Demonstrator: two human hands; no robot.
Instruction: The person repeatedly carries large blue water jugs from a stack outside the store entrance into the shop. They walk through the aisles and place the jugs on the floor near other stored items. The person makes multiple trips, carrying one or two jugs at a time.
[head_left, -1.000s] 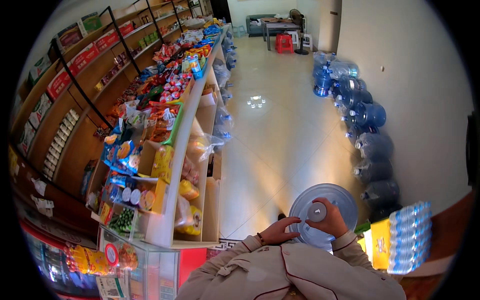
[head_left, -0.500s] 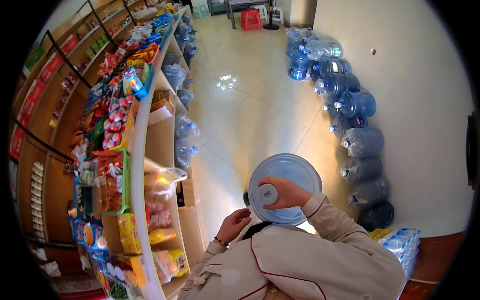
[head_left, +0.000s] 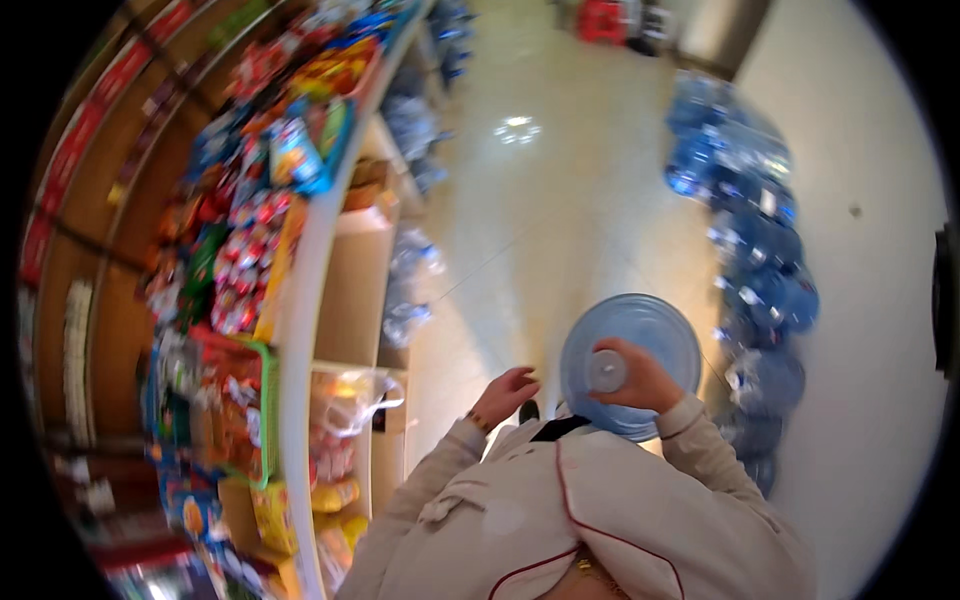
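A large blue water cooler bottle (head_left: 660, 325) stands upright in front of me, its pale capped neck (head_left: 606, 370) pointing up. Around that neck, the fingers and thumb of my right hand (head_left: 643, 378) are closed from the right side. The bottle's underside is hidden, so I cannot tell whether it touches the floor. My left hand (head_left: 504, 394) is held in the air to the left of the bottle, apart from it, fingers loosely stretched out and holding nothing.
Along the right wall lies a row of blue water bottles (head_left: 770, 285), blurred. A long shelf counter (head_left: 300, 290) runs down the left side, crowded with snack packets and a green basket (head_left: 268, 410). Wrapped bottles (head_left: 408, 265) stick out beside it. A red stool (head_left: 602, 22) is far ahead.
The view has shifted and blurred, with the counter and wall bottles appearing farther right. My right hand keeps its hold on the bottle's neck; the left stays empty beside it.
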